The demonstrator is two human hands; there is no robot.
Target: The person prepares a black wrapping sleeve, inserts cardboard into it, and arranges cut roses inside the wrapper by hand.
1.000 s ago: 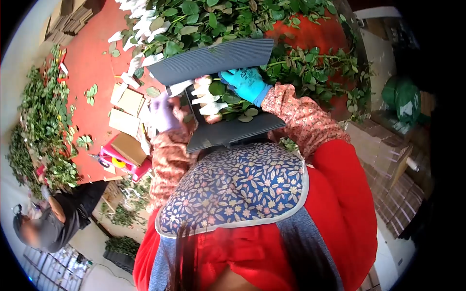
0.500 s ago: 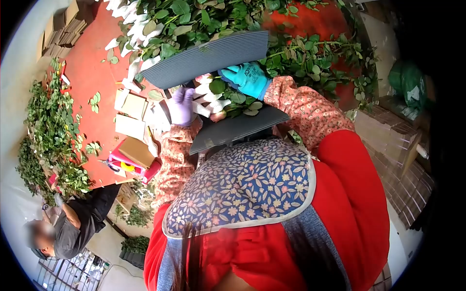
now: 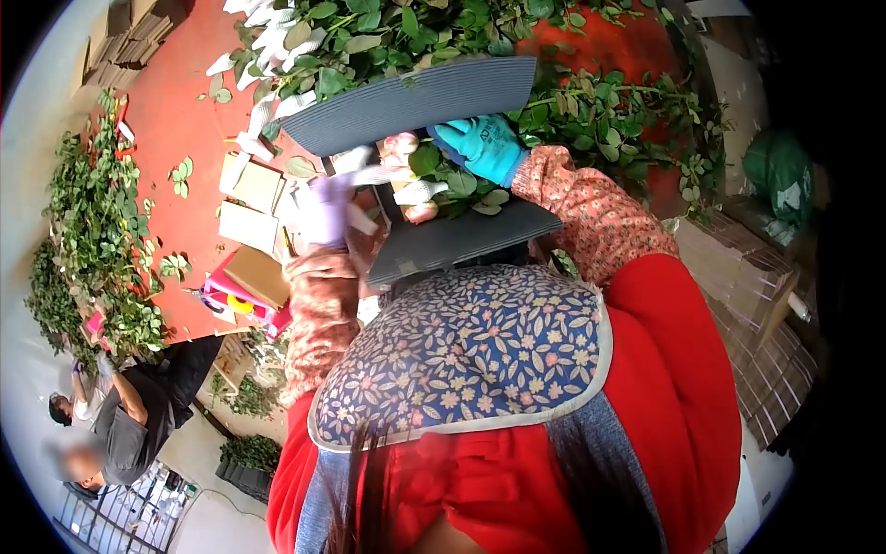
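Observation:
My left hand (image 3: 330, 210), in a purple glove, is smeared by motion left of the rose heads. A pale strip, perhaps a white mesh sleeve (image 3: 378, 175), lies against its fingertips; whether it is gripped does not show. My right hand (image 3: 484, 150), in a teal glove with a dark blue palm, has its fingers curled beside the rose leaves (image 3: 461, 183); what is in them is hidden. Pink-and-white roses (image 3: 402, 144) lie between an upper grey ribbed board (image 3: 411, 103) and a lower grey board (image 3: 466, 242). A white mesh sleeve (image 3: 420, 192) covers one rose.
Leafy rose stems (image 3: 388, 32) cover the red table (image 3: 166, 222) behind the upper board. Cardboard pieces (image 3: 249, 208) and a pink container (image 3: 231, 295) stand at left. More greenery (image 3: 83, 249) lies farther left, near a person in grey (image 3: 138, 415). Cardboard stacks (image 3: 738, 268) are at right.
My left hand has moved slightly left and down, away from the roses, and is now blurred. The right hand stays at the leaves. A second person has come into view at far left.

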